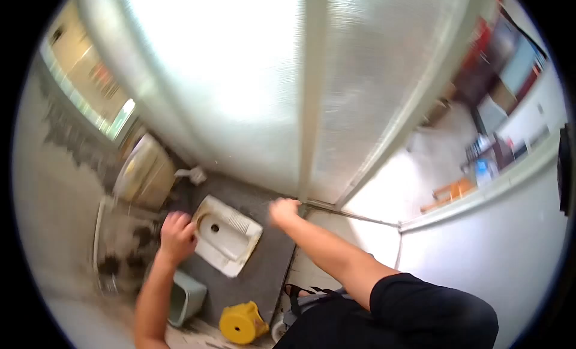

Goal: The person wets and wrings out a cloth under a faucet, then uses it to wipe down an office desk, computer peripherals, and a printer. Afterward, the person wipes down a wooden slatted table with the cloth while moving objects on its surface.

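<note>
My left hand point(177, 236) is raised beside the left edge of a white squat toilet point(231, 238) set in the grey floor. Its fingers curl inward, and whatever they hold, if anything, is hidden. On the other side of the toilet, my right hand point(284, 211) reaches forward near the foot of the frosted partition point(240, 109). It is blurred, and its fingers cannot be made out clearly. Neither hand visibly touches the toilet or the partition.
A grey-green bin point(191, 292) and a yellow stool point(239, 324) stand at the lower left. A cistern-like box point(146, 174) is at the left wall. Through the doorway at right are an orange stool point(453, 190) and blurred furniture.
</note>
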Action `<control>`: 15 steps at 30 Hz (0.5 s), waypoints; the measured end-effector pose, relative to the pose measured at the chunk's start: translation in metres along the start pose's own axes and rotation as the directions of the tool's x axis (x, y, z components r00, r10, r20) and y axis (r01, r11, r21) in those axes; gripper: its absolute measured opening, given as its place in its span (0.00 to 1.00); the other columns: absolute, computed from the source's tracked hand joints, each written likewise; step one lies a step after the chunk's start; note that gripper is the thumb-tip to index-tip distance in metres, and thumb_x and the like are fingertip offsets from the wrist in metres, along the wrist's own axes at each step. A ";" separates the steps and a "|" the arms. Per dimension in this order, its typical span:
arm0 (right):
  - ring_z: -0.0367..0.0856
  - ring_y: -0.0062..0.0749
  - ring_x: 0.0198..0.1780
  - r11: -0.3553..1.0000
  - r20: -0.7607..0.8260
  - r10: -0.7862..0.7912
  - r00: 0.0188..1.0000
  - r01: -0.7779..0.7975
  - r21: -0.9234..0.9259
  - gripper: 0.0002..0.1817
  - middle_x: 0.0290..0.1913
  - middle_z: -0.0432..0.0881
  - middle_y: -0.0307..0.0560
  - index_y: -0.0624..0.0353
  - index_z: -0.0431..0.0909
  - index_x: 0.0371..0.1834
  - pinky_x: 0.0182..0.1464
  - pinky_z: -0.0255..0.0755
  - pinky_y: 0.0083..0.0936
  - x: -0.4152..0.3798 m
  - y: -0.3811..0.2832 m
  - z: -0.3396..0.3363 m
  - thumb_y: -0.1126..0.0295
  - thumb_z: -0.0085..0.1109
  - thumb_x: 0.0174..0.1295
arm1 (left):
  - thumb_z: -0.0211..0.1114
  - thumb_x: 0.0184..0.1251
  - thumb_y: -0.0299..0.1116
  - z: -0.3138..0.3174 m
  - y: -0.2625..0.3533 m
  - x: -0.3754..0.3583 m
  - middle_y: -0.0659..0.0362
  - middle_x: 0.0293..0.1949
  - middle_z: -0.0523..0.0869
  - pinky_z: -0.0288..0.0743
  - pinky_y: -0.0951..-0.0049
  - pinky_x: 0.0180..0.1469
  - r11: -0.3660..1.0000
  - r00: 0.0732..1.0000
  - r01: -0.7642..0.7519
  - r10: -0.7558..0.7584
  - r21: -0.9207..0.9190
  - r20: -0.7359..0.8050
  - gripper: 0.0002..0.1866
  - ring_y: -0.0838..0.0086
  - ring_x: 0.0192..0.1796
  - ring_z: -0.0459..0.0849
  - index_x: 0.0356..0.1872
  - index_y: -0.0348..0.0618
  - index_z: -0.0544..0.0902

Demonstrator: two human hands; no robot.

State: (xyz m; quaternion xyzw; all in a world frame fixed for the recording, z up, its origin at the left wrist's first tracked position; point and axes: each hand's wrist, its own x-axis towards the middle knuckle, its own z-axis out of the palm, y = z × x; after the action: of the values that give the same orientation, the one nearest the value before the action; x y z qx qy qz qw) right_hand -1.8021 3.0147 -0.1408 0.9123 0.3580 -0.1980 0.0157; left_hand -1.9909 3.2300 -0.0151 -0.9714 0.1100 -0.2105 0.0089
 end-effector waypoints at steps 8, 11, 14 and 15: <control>0.82 0.46 0.51 0.811 0.474 0.426 0.771 -0.558 0.178 0.21 0.48 0.84 0.54 0.58 0.84 0.42 0.51 0.76 0.40 -0.231 0.449 0.181 0.57 0.57 0.50 | 0.64 0.49 0.48 0.257 0.094 -0.077 0.48 0.54 0.82 0.72 0.57 0.58 0.973 0.197 0.120 -0.220 0.199 0.955 0.27 0.56 0.59 0.78 0.52 0.48 0.83; 0.83 0.47 0.49 0.714 0.481 0.478 0.735 -0.644 0.274 0.20 0.46 0.84 0.56 0.59 0.85 0.42 0.49 0.76 0.40 -0.239 0.554 0.190 0.58 0.57 0.51 | 0.59 0.61 0.54 0.327 0.239 0.092 0.48 0.45 0.85 0.75 0.56 0.53 0.959 0.073 0.276 -0.094 0.070 0.993 0.24 0.55 0.51 0.83 0.43 0.43 0.85; 0.84 0.45 0.46 0.646 0.369 0.353 0.860 -0.509 0.568 0.23 0.43 0.85 0.57 0.58 0.85 0.42 0.48 0.77 0.38 -0.206 0.609 0.191 0.50 0.59 0.54 | 0.57 0.61 0.52 0.375 0.374 0.275 0.47 0.36 0.86 0.79 0.55 0.47 0.929 0.456 0.324 0.012 -0.179 0.890 0.22 0.51 0.42 0.85 0.32 0.42 0.86; 0.82 0.40 0.48 0.261 0.648 0.223 0.729 -0.685 0.681 0.34 0.47 0.84 0.54 0.56 0.82 0.51 0.48 0.75 0.37 -0.190 0.617 0.143 0.38 0.58 0.54 | 0.58 0.60 0.51 0.387 0.410 0.329 0.46 0.33 0.86 0.78 0.55 0.44 0.899 0.637 0.322 0.025 -0.295 0.771 0.21 0.51 0.38 0.85 0.29 0.42 0.86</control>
State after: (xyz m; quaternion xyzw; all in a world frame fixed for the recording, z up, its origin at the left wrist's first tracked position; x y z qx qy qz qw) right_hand -1.5719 2.4091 -0.2712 0.7683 -0.1062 -0.5350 -0.3351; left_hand -1.6267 2.7472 -0.2597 -0.9543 0.0547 0.2425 -0.1658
